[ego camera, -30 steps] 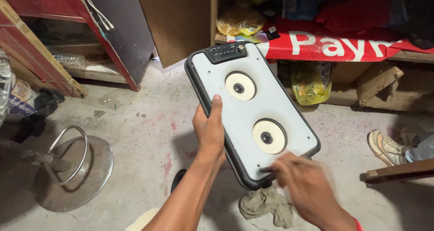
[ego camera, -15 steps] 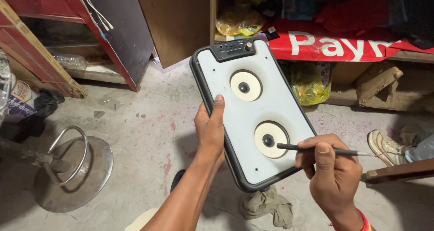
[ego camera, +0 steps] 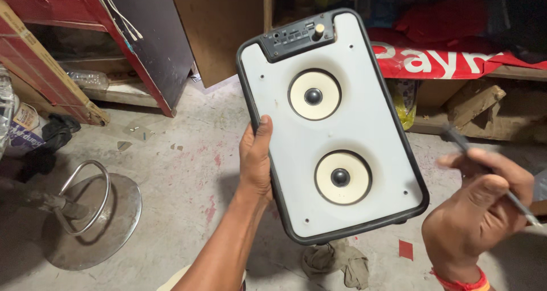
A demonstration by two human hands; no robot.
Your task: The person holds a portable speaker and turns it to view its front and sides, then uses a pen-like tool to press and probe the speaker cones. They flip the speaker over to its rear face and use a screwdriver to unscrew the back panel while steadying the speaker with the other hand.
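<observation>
Speaker box (ego camera: 336, 131): pale grey face, black rim, cream cones (ego camera: 314, 94) with black centres. Red cloth (ego camera: 450, 60) bears white lettering. Floor (ego camera: 171, 171) grey, red-flecked.

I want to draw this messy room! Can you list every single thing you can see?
speaker box: one, white front, black rim, two cream cones, held up at centre
screwdriver: one, thin, dark, in right hand
metal stand: one, silver, floor at left
rag: one, grey-brown, floor below speaker
banner: one, red and white, shelf at right
plastic bottle: one, clear, low shelf at left
left hand: grips speaker's left edge
right hand: holds screwdriver, right of speaker
</observation>
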